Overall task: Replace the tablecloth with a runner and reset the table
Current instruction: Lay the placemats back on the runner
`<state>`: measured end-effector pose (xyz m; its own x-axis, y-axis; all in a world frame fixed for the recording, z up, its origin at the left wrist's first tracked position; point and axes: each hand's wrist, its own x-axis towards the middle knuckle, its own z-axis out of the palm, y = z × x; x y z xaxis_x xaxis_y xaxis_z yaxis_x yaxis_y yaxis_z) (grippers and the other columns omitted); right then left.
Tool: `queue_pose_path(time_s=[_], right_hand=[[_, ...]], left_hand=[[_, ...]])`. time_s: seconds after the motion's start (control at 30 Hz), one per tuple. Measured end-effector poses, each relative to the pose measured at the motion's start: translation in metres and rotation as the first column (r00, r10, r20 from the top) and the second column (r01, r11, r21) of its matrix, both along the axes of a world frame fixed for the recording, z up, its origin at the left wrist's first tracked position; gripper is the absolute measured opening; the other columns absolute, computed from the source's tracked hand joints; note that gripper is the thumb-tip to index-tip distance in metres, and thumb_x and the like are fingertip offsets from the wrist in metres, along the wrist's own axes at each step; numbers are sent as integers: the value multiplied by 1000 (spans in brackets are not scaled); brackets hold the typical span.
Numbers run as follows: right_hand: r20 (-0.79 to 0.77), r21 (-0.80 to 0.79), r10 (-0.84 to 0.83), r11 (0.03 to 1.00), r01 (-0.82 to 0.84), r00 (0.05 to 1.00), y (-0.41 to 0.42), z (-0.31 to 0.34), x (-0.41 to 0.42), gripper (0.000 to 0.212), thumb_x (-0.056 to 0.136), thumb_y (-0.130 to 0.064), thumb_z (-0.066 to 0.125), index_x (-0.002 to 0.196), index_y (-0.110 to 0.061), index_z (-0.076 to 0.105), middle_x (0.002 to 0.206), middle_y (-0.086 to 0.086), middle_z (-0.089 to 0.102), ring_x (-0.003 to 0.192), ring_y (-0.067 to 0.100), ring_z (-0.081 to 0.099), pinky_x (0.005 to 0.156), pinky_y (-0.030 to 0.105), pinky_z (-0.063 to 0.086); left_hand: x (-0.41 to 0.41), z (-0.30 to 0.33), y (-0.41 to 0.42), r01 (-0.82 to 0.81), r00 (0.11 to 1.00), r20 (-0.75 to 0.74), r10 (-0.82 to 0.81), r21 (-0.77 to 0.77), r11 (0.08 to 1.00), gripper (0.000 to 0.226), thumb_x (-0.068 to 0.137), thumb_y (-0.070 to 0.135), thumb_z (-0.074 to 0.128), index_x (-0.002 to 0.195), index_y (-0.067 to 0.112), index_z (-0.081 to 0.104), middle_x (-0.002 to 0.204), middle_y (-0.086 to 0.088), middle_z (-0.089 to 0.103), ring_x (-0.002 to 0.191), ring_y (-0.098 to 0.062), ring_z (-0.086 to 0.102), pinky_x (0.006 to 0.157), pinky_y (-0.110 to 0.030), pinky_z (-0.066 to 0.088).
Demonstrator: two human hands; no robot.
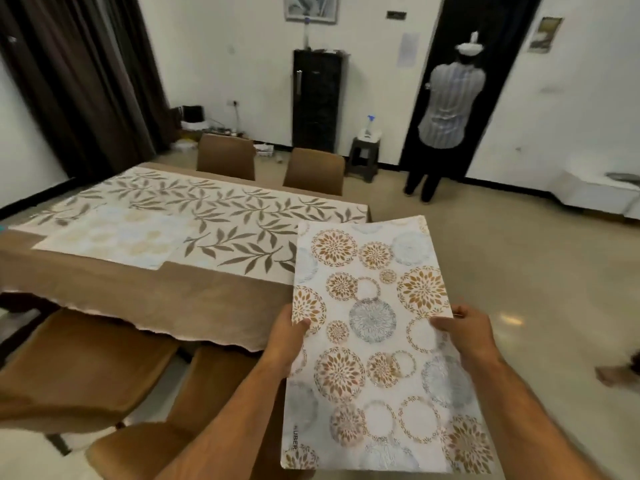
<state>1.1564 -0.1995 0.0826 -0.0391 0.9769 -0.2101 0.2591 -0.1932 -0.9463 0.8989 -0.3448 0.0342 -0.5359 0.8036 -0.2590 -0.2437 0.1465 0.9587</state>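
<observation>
A cream runner [221, 216] with a brown leaf print lies along the brown-covered dining table [194, 292]. One floral placemat [117, 237] rests flat on the table's near left side, overlapping the runner. I hold a second floral placemat [374, 327] in the air off the table's right end. My left hand [289, 341] grips its left edge with the thumb on top. My right hand [465, 336] grips its right edge the same way.
Brown chairs stand at the near side [79, 362] and the far side [225, 155]. A person [446, 112] stands in a dark doorway at the back right. A black cabinet [317, 98] and a stool [363, 155] line the far wall. Bare floor lies to the right.
</observation>
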Motion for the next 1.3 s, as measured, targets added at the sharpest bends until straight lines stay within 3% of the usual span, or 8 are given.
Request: queue_pose_path(time_s=[0.23,0.5,0.77,0.87,0.97,1.1,1.2,1.3], right_hand=[[15,6,272,962,-273,962,99,3,-70,18,77,10,72,92,2,66,88,16,69,77,28,65,62,29,51],[-66,6,519,854,-519,852,203,-14,-116,23,77,12,71,80,-10,65,103,22,69,96,37,68,92,52,54],[25,-13,691,722,-691,722,272,-19,-156,28,77,13,71,102,0,68,91,15,69,81,30,67,80,40,57],[91,-7,749,660,-751,657,294,-31,-189,24,76,11,73,97,-1,70,87,16,70,80,31,67,79,42,57],[190,11,772,615,-788,606,307,-37,-226,13,75,6,74,81,-3,66,74,12,65,73,28,60,70,38,51],[306,9,777,575,-818,550,333,-46,-269,17,74,5,74,79,-9,66,77,10,67,78,30,65,73,37,54],[326,-35,810,526,-850,488,347,-57,-305,23,71,4,75,93,-4,72,85,14,72,82,34,69,80,44,59],[313,-62,835,495,-867,454,352,-69,-339,20,73,8,73,91,0,70,78,12,68,78,33,67,75,39,56]], left_hand=[[-13,10,38,-236,972,0,236,-10,972,28,96,-2,47,97,24,58,96,-2,69,86,-21,69,70,-35,59],[-3,-7,94,-470,881,-64,470,14,883,42,92,-1,51,130,16,55,121,-7,68,108,-29,66,91,-52,54],[28,-25,140,-666,744,-85,663,-27,745,30,94,-3,50,118,12,61,110,-4,70,102,-25,68,86,-36,57],[19,-29,157,-739,669,0,743,-96,666,20,102,18,44,110,18,62,97,5,70,90,-13,66,69,-23,53],[-16,-57,170,-761,624,32,781,-202,616,44,92,41,36,107,12,67,104,-4,70,96,-20,64,84,-33,52],[-45,-69,183,-749,580,81,810,-338,570,19,99,20,44,93,16,62,92,-7,64,81,-19,59,93,-42,54],[-62,-67,193,-745,566,101,818,-363,560,23,102,10,42,112,9,63,86,-2,59,79,-17,56,82,-35,52],[-75,-77,199,-733,553,119,825,-401,549,26,103,9,42,100,11,67,85,0,61,75,-12,55,81,-32,49]])
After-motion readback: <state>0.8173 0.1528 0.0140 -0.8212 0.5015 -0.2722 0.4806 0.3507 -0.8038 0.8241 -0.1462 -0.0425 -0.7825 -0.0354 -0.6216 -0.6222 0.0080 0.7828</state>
